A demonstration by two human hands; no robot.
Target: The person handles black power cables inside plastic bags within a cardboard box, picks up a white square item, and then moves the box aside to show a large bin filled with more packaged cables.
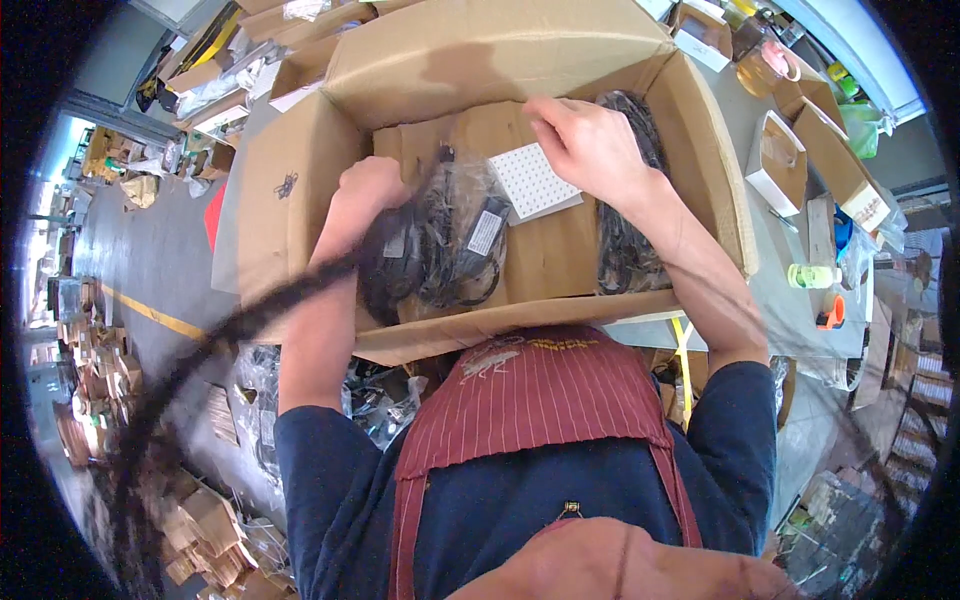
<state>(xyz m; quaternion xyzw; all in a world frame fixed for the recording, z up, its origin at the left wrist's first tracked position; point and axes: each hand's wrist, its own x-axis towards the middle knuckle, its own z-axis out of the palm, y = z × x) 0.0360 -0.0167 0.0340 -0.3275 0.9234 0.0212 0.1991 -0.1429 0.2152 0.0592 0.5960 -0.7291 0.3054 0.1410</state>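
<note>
An open cardboard box [430, 345] stands in front of me. In its left part lie black cables in clear plastic bags [440, 235], one with a white label [486, 233]. More bagged black cables [622, 245] line the right side. A white sheet with rows of small dark marks [532, 180] rests on the brown cardboard between them. My left hand [374, 184] is closed at the left bags' upper end; whatever its fingers hold is hidden. Above the sheet's upper right corner, my right hand [595, 150] has curled fingers, and I cannot see what is in them.
The box's flaps are folded outward. On the grey table [735, 125] at right are a small white box [777, 162], a bottle with a green label [814, 276], an orange ring-shaped item [831, 312] and a pitcher [765, 70]. Blurred dark strands cross the view.
</note>
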